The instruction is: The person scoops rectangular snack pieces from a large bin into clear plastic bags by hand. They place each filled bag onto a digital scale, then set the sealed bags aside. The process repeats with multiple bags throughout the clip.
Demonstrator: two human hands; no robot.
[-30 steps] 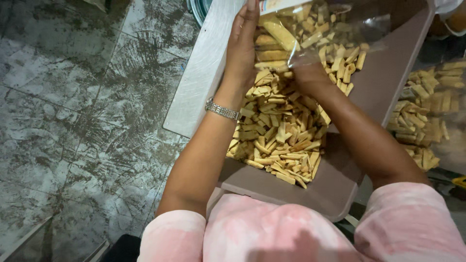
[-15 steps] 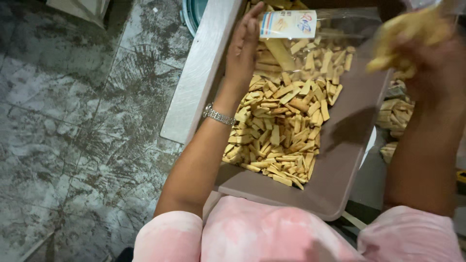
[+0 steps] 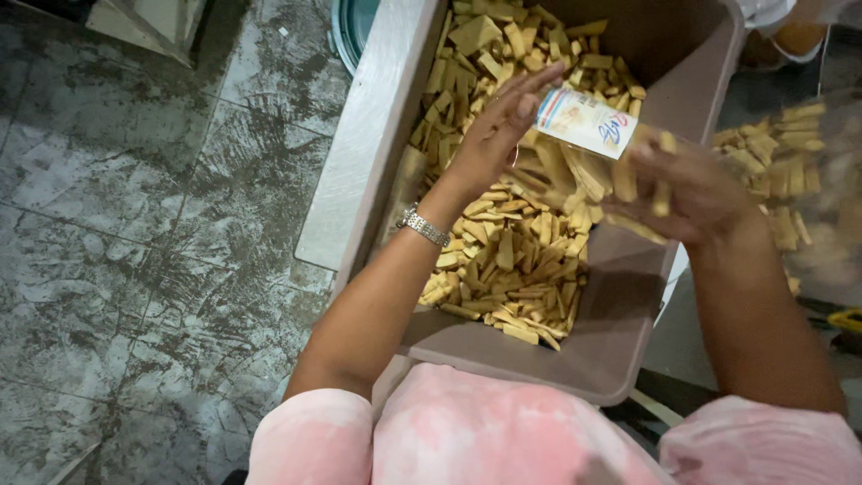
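A brown tray (image 3: 620,350) holds a heap of pale yellow snack sticks (image 3: 503,260). My left hand (image 3: 498,130) is raised over the heap with its fingers stretched along a clear plastic bag (image 3: 566,184), gripping it by the edge next to its white printed label (image 3: 585,121). The bag has sticks inside. My right hand (image 3: 696,193), blurred, is closed around a handful of sticks (image 3: 642,171) right beside the bag's label. A metal watch (image 3: 424,226) is on my left wrist.
A second pile of sticks (image 3: 790,171) lies to the right of the tray, behind clear plastic. The tray rests on a grey metal surface (image 3: 355,171). Wet grey floor tiles (image 3: 135,233) spread to the left, with a teal bucket rim (image 3: 348,31) at the top.
My right hand left the bag, rose at the right with a handful of sticks, and has come back down to the bag. The left hand kept hold of the bag.
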